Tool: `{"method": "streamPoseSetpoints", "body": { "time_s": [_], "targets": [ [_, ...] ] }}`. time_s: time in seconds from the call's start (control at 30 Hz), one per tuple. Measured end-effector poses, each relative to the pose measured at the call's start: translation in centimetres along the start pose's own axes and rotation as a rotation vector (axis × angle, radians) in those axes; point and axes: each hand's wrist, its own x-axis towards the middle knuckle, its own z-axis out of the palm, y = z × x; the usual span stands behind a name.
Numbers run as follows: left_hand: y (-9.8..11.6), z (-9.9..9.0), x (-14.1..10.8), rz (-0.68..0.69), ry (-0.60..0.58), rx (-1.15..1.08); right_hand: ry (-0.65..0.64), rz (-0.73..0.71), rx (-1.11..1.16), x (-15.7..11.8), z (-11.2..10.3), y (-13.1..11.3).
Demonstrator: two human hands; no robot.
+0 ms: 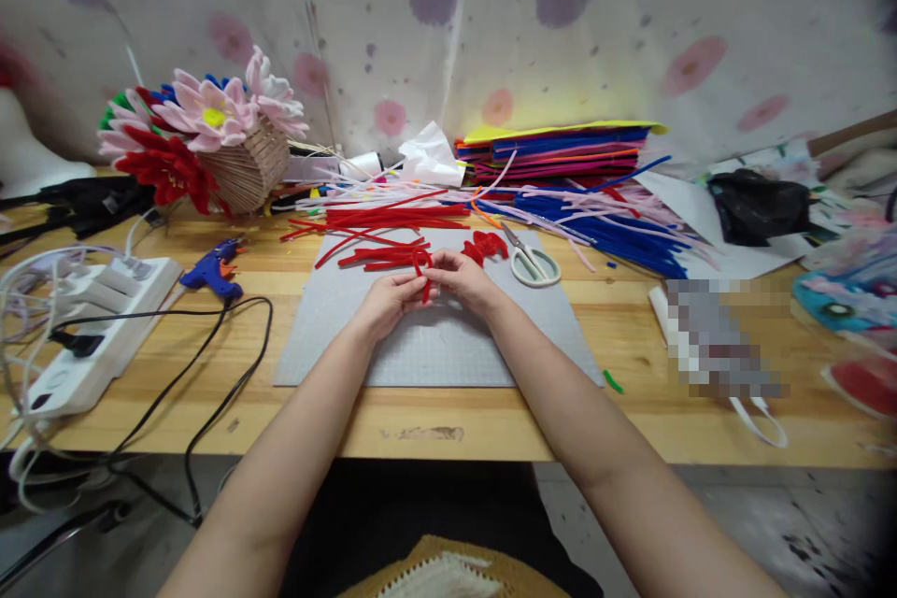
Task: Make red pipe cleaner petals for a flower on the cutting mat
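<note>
Well inside mat (448,357) edges, hands (391,303) pinch red loop (419,258).

White power strip (105,355) at left, black plastic bag (761,207) at right, flower-printed sheet (519,65) behind.

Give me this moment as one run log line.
left hand: pinching bent red pipe cleaner | right hand: pinching same piece | mat: red pipe cleaners, scissors at right edge | left of mat: blue glue gun

The mat (448,355) lies on the worktop (364,425), with scissors (534,265) at its back right. Left of it sits the glue gun (214,271), then the power strip (105,327).
</note>
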Motion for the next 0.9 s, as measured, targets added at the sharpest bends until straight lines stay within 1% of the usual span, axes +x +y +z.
{"method": "streamPoseSetpoints", "body": {
  "time_s": [0.13, 0.33, 0.47, 0.57, 0.73, 0.9],
  "targets": [
    [0.2, 0.0, 0.0, -0.031, -0.011, 0.019, -0.016, 0.021, 0.045, 0.1, 0.0, 0.2],
    [0.8, 0.2, -0.3, -0.054, 0.008, 0.06, -0.021, 0.065, 0.098, -0.1, 0.1, 0.0],
    [1.0, 0.3, -0.4, -0.06, -0.082, -0.007, -0.06, 0.101, 0.231, -0.1, 0.1, -0.6],
    [0.7, 0.6, -0.4, -0.098, -0.136, -0.057, -0.098, 0.092, 0.26, -0.1, 0.1, -0.9],
    [0.3, 0.8, -0.2, -0.104, -0.121, -0.099, 0.011, 0.056, 0.314, 0.1, -0.1, -0.8],
    [0.1, 0.8, 0.0, -0.088, -0.113, -0.099, 0.074, 0.051, 0.358, 0.3, -0.2, -0.7]
  ]
}}
